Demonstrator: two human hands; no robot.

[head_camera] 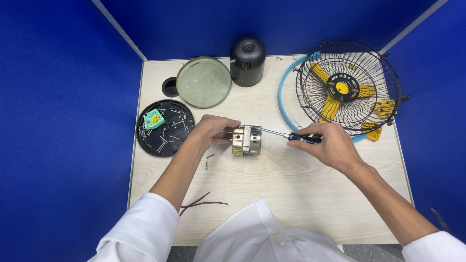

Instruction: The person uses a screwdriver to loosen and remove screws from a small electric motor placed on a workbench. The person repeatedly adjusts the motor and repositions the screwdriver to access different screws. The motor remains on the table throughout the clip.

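A small brass-coloured fan motor (246,140) lies on its side in the middle of the wooden table (301,194). My left hand (212,129) grips its left end and steadies it. In my right hand (328,143) is a black-handled screwdriver (291,136), held level, with its metal shaft reaching left to the top right of the motor. Two loose screws (208,160) lie on the table just below my left hand.
A black round tray (145,140) with several screws and a green part sits at the left. Behind it are a round grey-green cover (203,81) and a black motor housing (247,60). A wire fan guard (348,86) with yellow blades stands at the back right. Dark wires (199,203) lie near the front.
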